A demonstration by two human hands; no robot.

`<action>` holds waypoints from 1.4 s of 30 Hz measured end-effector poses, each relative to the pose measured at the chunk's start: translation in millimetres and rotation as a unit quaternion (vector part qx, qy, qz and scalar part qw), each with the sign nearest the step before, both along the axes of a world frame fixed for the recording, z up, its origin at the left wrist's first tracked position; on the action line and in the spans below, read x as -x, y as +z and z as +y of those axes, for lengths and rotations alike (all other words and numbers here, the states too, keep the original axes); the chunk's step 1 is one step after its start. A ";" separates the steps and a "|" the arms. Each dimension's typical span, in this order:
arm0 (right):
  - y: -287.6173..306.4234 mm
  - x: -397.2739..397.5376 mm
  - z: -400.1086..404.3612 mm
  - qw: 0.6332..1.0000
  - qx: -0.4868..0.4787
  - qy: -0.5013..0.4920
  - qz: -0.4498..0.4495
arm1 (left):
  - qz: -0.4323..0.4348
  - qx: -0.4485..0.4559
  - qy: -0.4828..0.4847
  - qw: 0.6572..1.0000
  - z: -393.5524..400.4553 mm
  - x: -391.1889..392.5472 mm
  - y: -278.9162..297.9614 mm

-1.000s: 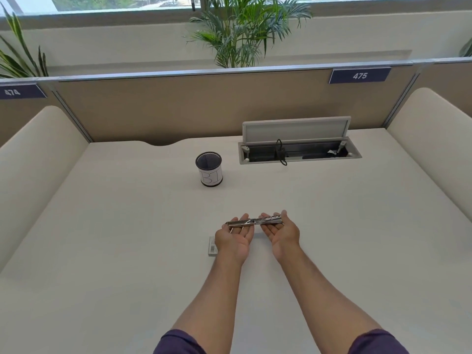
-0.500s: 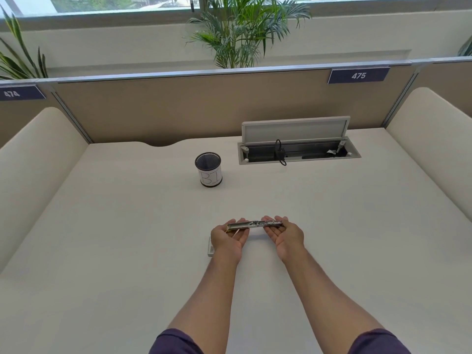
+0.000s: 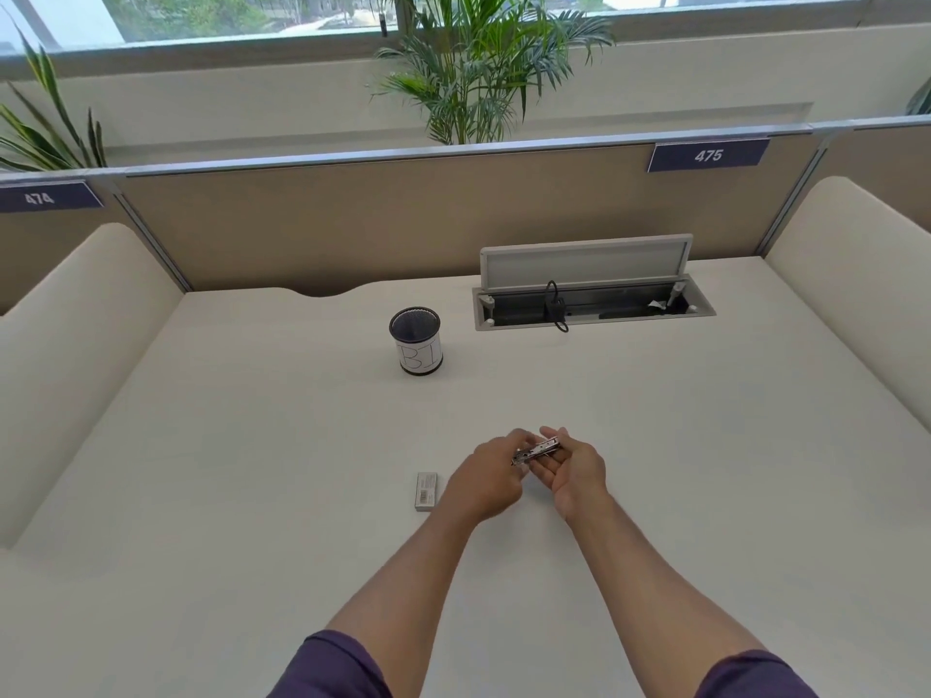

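**Two hands meet on a stapler at mid-desk**

A person seated at a pale cream desk (image 3: 252,445) holds a slim silver metal stapler (image 3: 538,450) just above the desktop, about the middle of the surface. The stapler lies aslant, one end towards 2 o'clock and the other towards 8 o'clock. The right hand (image 3: 574,468) is turned palm up, its fingers curled loosely beneath the stapler and its thumb over the far end, so the tool rests cradled in its grasp. The left hand (image 3: 491,478) comes in from 8 o'clock with its back to the camera, and its fingertips close on the stapler's near end. The two hands sit almost touching.

Just beside the left hand, at 8 o'clock, a small flat grey box with a barcode label (image 3: 426,491) lies on the desk, apart from the fingers. Well beyond the hands, at 11 o'clock, a black mesh pen cup wrapped in white paper (image 3: 416,341) stands upright. At 1 o'clock a recessed grey cable tray (image 3: 703,312) is set into the desk, its lid (image 3: 584,262) raised and a black plug with a looped cord (image 3: 554,309) inside. A tan partition (image 3: 352,219) closes the far edge at 12 o'clock, carrying dark blue number plates reading 475 (image 3: 708,155) and 474 (image 3: 39,198), with a green palm plant (image 3: 483,57) behind it
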State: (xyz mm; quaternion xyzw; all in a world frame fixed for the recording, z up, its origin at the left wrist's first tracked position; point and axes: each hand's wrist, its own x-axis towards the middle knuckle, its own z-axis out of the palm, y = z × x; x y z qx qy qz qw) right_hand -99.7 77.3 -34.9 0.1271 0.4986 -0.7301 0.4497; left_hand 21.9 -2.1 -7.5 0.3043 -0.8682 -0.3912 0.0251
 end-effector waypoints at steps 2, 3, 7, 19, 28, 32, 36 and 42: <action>-1.1 -0.1 0.6 1.000 0.005 0.006 0.000 | -0.015 0.035 -0.027 0.999 3.5 0.8 -0.4; -1.7 0.4 1.2 1.000 0.007 0.010 0.000 | -0.026 0.055 -0.039 0.997 4.4 0.8 -1.0; -1.2 1.5 5.5 0.999 0.002 0.034 0.010 | -0.051 0.098 -0.071 0.991 5.8 -1.0 -3.9; -1.6 -4.0 9.2 0.997 -0.064 0.034 0.029 | -0.092 0.155 -0.122 0.976 -1.8 10.4 11.2; 7.1 -1.6 1.7 0.997 -0.065 0.019 0.026 | -0.063 0.133 -0.119 0.982 -6.8 14.0 11.5; 10.2 -0.9 0.9 0.998 -0.050 0.018 0.033 | -0.033 0.117 -0.099 0.988 -4.7 14.1 10.2; 9.8 -0.5 1.6 0.997 -0.046 0.033 0.051 | -0.004 0.094 -0.063 0.994 -0.1 13.3 5.9; 11.9 -1.6 -0.1 0.997 -0.047 0.033 0.058 | 0.035 0.008 0.044 0.998 6.2 14.2 3.1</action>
